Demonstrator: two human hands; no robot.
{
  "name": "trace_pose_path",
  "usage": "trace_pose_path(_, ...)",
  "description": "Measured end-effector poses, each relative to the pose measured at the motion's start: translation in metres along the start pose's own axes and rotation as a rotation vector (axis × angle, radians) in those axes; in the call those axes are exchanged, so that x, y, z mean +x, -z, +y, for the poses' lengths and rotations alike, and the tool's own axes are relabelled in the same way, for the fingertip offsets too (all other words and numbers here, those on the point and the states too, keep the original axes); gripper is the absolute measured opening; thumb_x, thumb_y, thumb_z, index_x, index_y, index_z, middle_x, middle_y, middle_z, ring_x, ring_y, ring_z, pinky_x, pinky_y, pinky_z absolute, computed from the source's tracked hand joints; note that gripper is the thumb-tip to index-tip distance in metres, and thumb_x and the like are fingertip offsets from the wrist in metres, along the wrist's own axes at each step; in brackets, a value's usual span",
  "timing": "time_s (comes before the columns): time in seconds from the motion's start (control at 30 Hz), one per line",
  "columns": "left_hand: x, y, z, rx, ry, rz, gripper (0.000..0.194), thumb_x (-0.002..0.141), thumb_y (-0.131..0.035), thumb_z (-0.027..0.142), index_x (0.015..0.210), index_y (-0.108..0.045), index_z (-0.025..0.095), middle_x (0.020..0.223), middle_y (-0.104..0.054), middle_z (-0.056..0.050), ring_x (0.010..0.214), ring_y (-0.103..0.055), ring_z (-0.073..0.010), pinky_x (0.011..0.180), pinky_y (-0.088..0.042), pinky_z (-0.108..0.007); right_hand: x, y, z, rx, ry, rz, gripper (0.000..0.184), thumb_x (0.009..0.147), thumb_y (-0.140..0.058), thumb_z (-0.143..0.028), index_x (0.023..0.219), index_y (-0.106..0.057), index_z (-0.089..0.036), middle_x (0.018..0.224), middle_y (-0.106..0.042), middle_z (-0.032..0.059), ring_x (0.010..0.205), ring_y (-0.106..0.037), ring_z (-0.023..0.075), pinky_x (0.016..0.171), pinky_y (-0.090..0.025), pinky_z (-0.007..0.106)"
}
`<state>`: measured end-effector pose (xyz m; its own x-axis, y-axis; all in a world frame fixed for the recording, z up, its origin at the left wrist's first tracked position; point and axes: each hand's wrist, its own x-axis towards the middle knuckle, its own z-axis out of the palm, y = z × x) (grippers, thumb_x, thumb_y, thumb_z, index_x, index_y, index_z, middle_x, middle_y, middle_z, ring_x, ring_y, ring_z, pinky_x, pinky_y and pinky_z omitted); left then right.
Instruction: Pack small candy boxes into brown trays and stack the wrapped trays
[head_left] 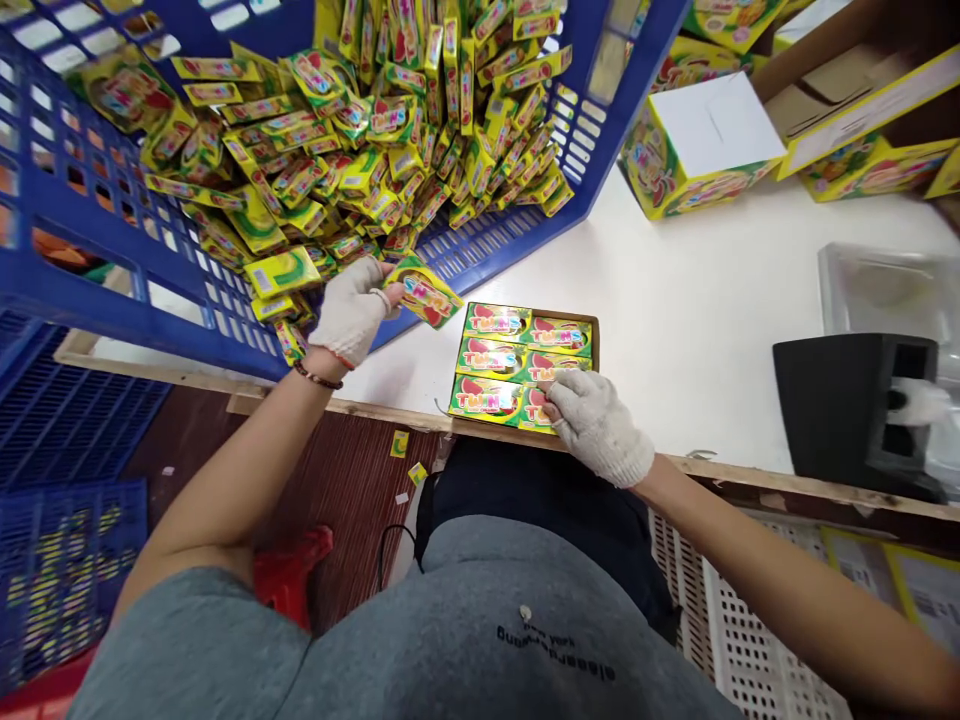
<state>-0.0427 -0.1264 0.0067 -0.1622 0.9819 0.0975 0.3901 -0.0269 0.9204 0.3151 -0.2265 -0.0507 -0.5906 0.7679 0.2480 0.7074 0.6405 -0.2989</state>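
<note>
My left hand [351,310], in a white knitted glove, is shut on a yellow-green "Twins" snack packet [424,292] just past the crate's rim. My right hand [598,425], gloved the same way, lies at the front of an open cardboard tray [596,335]. Its fingertips rest on a packet [534,408] in the tray's front row. The fingers hide part of that packet. Similar packets [514,355] stand in neat rows filling the tray, which sits on a white table [675,300].
A blue plastic crate [127,240] heaped with loose packets [352,140] tilts over the table. Printed cartons [697,145] stand at upper right. A co-worker's gloved hand [919,402] shows behind a black box [855,410]. Blue crates [64,570] and a white crate [739,620] sit below.
</note>
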Motion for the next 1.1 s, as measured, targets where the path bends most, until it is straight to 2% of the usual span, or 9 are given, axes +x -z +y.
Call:
trace_pose_path(0.13, -0.026, -0.037, 0.024, -0.401, 0.177, -0.122, 0.034, 0.076, -0.084, 0.034, 0.1, -0.065, 0.019, 0.098, -0.074, -0.004, 0.08, -0.071, -0.015, 0.072, -0.064, -0.03, -0.009, -0.003, -0.001, -0.006, 0.002, -0.008, 0.043, 0.105, -0.045, -0.034, 0.136, -0.067, -0.013, 0.125, -0.07, 0.0214, 0.115, -0.063, 0.0357, 0.097, -0.053, 0.051)
trace_pose_path(0.33, -0.046, -0.061, 0.05, -0.577, 0.221, -0.262, 0.038, 0.075, -0.089, 0.037, 0.101, -0.068, 0.019, 0.099, -0.077, -0.006, 0.079, -0.072, -0.0161, 0.067, -0.065, -0.028, 0.008, 0.021, 0.018, 0.181, 0.005, 0.033, 0.046, 0.108, -0.038, -0.038, 0.137, -0.067, -0.016, 0.125, -0.07, 0.0188, 0.116, -0.066, 0.0319, 0.099, -0.058, 0.05)
trace_pose_path(0.43, -0.046, -0.079, 0.055, -0.579, 0.246, -0.404, 0.037, 0.082, -0.083, 0.041, 0.11, -0.07, 0.02, 0.106, -0.078, -0.009, 0.085, -0.076, -0.0204, 0.069, -0.067, -0.033, 0.034, 0.049, 0.018, 0.152, -0.095, 0.169, 0.057, 0.104, -0.045, -0.037, 0.156, -0.051, -0.016, 0.147, -0.059, 0.0209, 0.136, -0.058, 0.0337, 0.108, -0.055, 0.054)
trace_pose_path(0.53, -0.05, -0.11, 0.061, -0.459, 0.144, -0.577, 0.032, 0.095, -0.069, 0.047, 0.112, -0.071, 0.021, 0.111, -0.078, -0.01, 0.098, -0.077, -0.0258, 0.08, -0.069, -0.043, 0.059, 0.071, 0.01, 0.079, 0.016, 0.135, 0.069, 0.094, -0.063, -0.042, 0.158, -0.051, -0.018, 0.163, -0.046, 0.0199, 0.155, -0.039, 0.0393, 0.116, -0.048, 0.06)
trace_pose_path(0.67, -0.052, -0.135, 0.058, -0.206, -0.07, -0.481, 0.034, 0.102, -0.058, 0.051, 0.115, -0.071, 0.023, 0.112, -0.077, -0.009, 0.113, -0.073, -0.0314, 0.097, -0.064, -0.053, 0.067, 0.075, 0.008, 0.054, 0.261, 0.008, 0.054, 0.091, -0.064, -0.036, 0.144, -0.065, -0.025, 0.157, -0.057, 0.0135, 0.15, -0.047, 0.0382, 0.116, -0.047, 0.06)
trace_pose_path(0.77, -0.036, -0.109, 0.041, 0.055, -0.146, -0.291, 0.032, 0.096, -0.066, 0.036, 0.124, -0.067, 0.02, 0.124, -0.073, -0.009, 0.12, -0.068, -0.0319, 0.112, -0.055, -0.055, 0.064, 0.06, 0.022, 0.012, 0.167, -0.026, 0.058, 0.093, -0.056, -0.028, 0.15, -0.06, -0.022, 0.14, -0.069, 0.0152, 0.125, -0.065, 0.0341, 0.101, -0.055, 0.053)
trace_pose_path(0.9, 0.002, -0.038, 0.005, 0.623, -0.188, -0.117, 0.042, 0.082, -0.077, 0.017, 0.122, -0.066, 0.016, 0.139, -0.063, -0.011, 0.137, -0.055, -0.0331, 0.125, -0.042, -0.053, 0.063, 0.039, 0.035, -0.136, -0.032, -0.157, 0.059, 0.093, -0.059, -0.03, 0.15, -0.06, -0.015, 0.116, -0.073, 0.0185, 0.1, -0.067, 0.0342, 0.087, -0.053, 0.049)
trace_pose_path(1.0, 0.029, 0.009, -0.027, 0.791, -0.1, -0.159, 0.037, 0.081, -0.079, 0.026, 0.113, -0.067, 0.012, 0.134, -0.065, -0.013, 0.143, -0.049, -0.04, 0.125, -0.032, -0.066, 0.062, 0.033, 0.032, -0.139, -0.039, -0.207, 0.065, 0.095, -0.063, -0.044, 0.153, -0.058, -0.014, 0.126, -0.069, 0.0208, 0.11, -0.063, 0.0374, 0.092, -0.05, 0.051)
trace_pose_path(1.1, 0.042, 0.041, -0.057, 0.775, -0.082, -0.246, 0.04, 0.088, -0.07, 0.055, 0.095, -0.066, 0.016, 0.112, -0.07, -0.008, 0.138, -0.056, -0.0359, 0.125, -0.031, -0.062, 0.059, 0.029, 0.022, -0.126, -0.087, -0.24, 0.058, 0.101, -0.057, -0.046, 0.149, -0.06, -0.014, 0.135, -0.066, 0.021, 0.118, -0.06, 0.0372, 0.096, -0.048, 0.05)
